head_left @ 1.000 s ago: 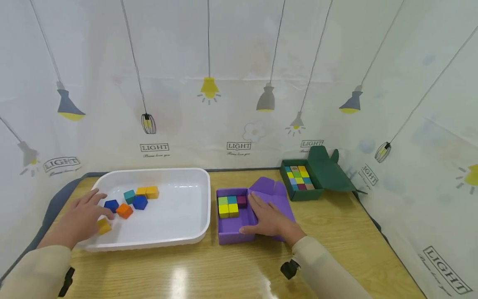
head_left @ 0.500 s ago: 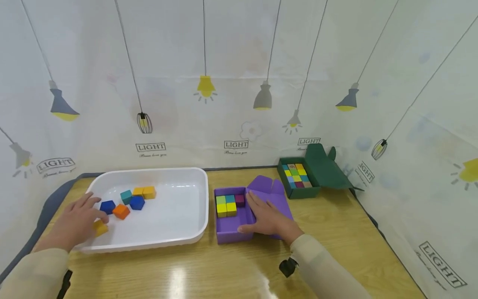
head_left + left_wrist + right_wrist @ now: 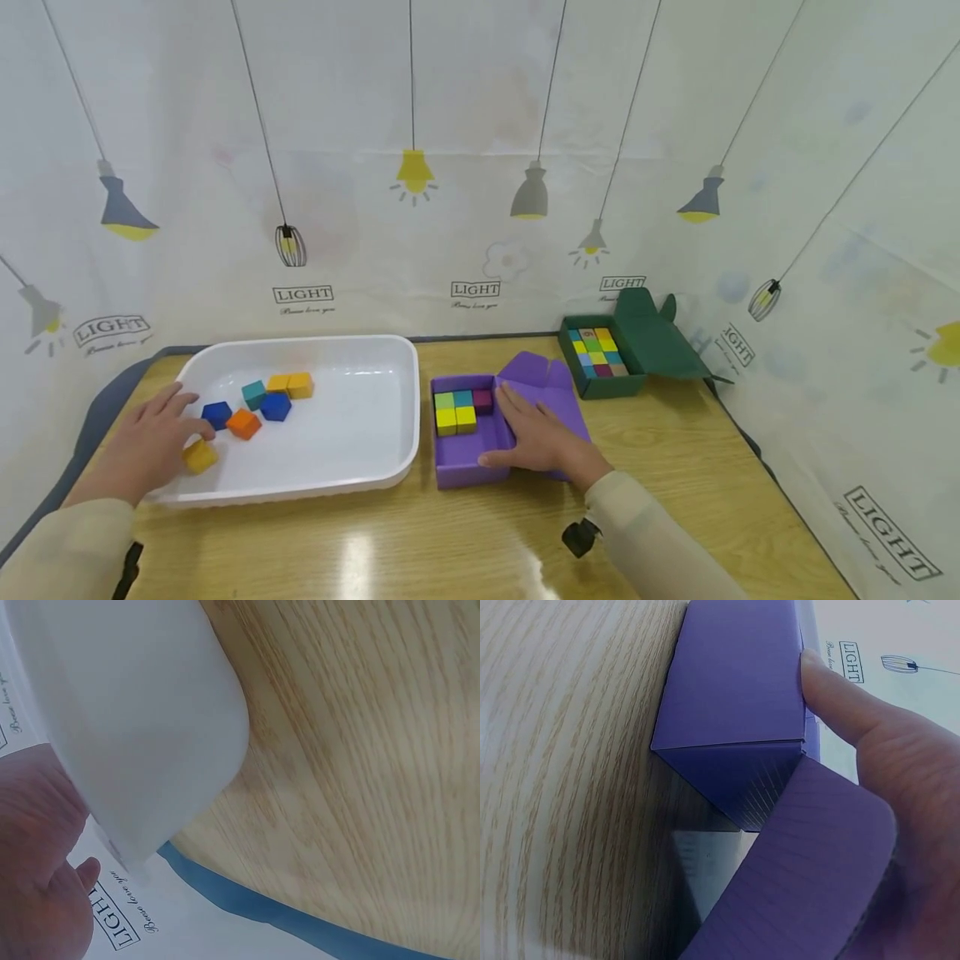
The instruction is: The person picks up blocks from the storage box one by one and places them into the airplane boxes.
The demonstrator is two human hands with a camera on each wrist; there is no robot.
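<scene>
Reaching over the rim of the white tray (image 3: 352, 442), the left hand (image 3: 146, 446) has its fingers loosely spread and pinches nothing; an amber cube (image 3: 201, 457) lies just beside its thumb, contact unclear. Past that thumb sit a blue block (image 3: 217, 415) and an orange block (image 3: 244, 424). Fingers straight, the right hand (image 3: 542, 437) rests on the purple box (image 3: 471, 476), five cubes (image 3: 446, 420) left of its fingers, the green box (image 3: 613, 387) beyond it.

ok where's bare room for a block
Free: white tray right of the loose blocks, purple box in front of its yellow cubes, tabletop fronting the tray. Crowded: the tray's left side, around the left hand; cube-packed green box.
</scene>
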